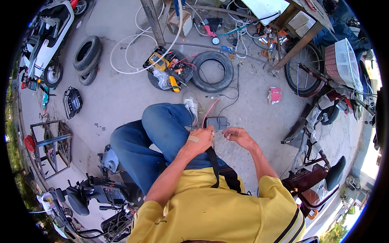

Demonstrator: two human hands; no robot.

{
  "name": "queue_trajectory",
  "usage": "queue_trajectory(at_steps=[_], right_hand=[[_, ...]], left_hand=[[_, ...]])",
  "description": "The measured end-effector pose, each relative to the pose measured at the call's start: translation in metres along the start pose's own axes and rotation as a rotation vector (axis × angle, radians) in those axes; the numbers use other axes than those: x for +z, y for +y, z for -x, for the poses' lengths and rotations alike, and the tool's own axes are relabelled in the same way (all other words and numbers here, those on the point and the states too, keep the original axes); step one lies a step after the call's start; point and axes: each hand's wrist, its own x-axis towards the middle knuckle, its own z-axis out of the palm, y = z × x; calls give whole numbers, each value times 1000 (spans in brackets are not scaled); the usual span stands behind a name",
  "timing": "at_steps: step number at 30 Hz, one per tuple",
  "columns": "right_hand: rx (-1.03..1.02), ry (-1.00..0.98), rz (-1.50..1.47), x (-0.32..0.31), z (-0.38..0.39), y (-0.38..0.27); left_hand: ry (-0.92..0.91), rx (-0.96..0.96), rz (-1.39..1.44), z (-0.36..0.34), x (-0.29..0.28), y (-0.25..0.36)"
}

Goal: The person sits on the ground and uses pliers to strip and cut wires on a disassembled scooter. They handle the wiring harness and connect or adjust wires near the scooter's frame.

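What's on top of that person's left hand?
On the left hand, toward the wrist, is a tan patch, like a plaster. The skin underneath is covered, so it can't be seen.

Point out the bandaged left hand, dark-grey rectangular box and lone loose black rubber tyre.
Left hand (201, 137): head view, its back.
Dark-grey box (218, 121): head view, top face.
Black tyre (229, 72): head view, right sidewall.
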Motion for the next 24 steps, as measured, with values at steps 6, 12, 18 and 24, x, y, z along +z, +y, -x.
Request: queue_trajectory(at_steps=[6,12,18,24], right_hand=[[47,114,206,0,-42,13],[34,91,240,41,-73,13],[108,12,85,10,-115,58],[115,258,195,-67,-190,54]], left_hand=[[-22,13,392,1,-4,-21],[-177,10,995,-10,-24,-42],[-298,42,981,-5,-26,-41],[-396,61,844,-15,-16,-45]])
